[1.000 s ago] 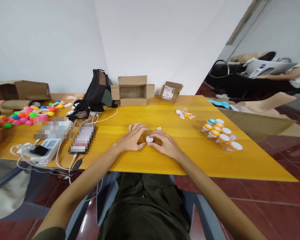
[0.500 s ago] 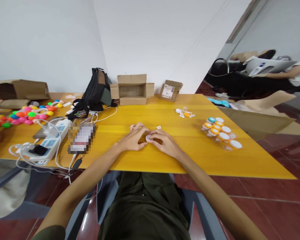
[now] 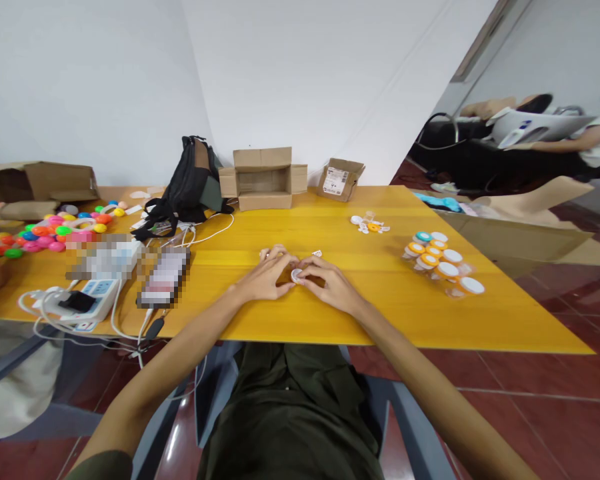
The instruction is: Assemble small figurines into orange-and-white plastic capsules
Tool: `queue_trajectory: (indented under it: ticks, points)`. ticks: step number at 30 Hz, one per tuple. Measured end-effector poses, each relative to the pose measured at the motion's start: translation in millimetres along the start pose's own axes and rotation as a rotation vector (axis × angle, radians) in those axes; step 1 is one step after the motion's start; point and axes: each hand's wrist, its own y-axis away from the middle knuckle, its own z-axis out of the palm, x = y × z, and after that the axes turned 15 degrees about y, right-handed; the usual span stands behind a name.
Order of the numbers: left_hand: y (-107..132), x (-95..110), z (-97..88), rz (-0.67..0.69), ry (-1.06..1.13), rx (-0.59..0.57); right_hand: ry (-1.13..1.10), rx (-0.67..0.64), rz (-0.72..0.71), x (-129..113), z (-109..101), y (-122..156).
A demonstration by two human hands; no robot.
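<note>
Between my fingertips, just above or on the yellow table, is a small round white piece, like a jar lid [image 3: 297, 275]. My left hand [image 3: 266, 277] is closed on its left side, thumb low and fingers curled over. From the right, my right hand [image 3: 329, 283] pinches the same lid between thumb and fingers. A tiny white piece with dark marks [image 3: 317, 253] lies just beyond my right fingers. To the right stands a cluster of small clear jars with white, orange and teal lids [image 3: 436, 255]. Loose white and orange parts [image 3: 371, 225] lie farther back.
On the left are a power strip [image 3: 100, 290] with cables, a phone [image 3: 164, 277] and colourful balls [image 3: 55, 230]. A black backpack [image 3: 193, 180], an open cardboard box [image 3: 264, 200] and a smaller box [image 3: 341, 180] stand at the back. Another person's arm [image 3: 565, 143] shows far right.
Both hands stay on the white lid with almost no visible movement. The person at far right shows slightly more, and the view has shifted a little.
</note>
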Motion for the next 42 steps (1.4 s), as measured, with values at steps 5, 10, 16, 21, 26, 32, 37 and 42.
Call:
queue_trajectory:
  ticks: [5, 10, 16, 21, 26, 32, 37, 42]
  points:
    - [-0.3, 1.4, 0.8, 0.004, -0.001, -0.001, 0.002, -0.001, 0.033, -0.8, -0.3, -0.3]
    - [-1.3, 1.2, 1.8, -0.017, 0.015, 0.007, -0.050, 0.008, 0.070, -1.1, -0.4, -1.6]
    - [-0.8, -2.1, 3.3, -0.051, 0.109, 0.063, -0.169, 0.017, 0.138, 2.0, -0.4, -1.8]
    - [-2.9, -7.5, 10.3, -0.038, 0.367, 0.165, -0.299, 0.029, 0.221, 3.4, -0.9, -1.2]
    - [-8.2, -9.4, 19.2, -0.111, 0.689, 0.299, -0.381, 0.092, 0.269, 2.4, -0.5, -1.1]
    - [-11.0, -8.2, 20.2, -0.232, 0.871, 0.308, -0.381, 0.133, 0.281, 1.0, 0.6, -1.1]
    - [-12.0, -6.6, 18.4, -0.232, 0.960, 0.322, -0.335, 0.124, 0.279, 1.8, 0.0, -0.3]
    - [-12.0, -5.8, 18.7, -0.245, 1.031, 0.303, -0.281, 0.136, 0.253, 1.5, -1.4, 0.9]
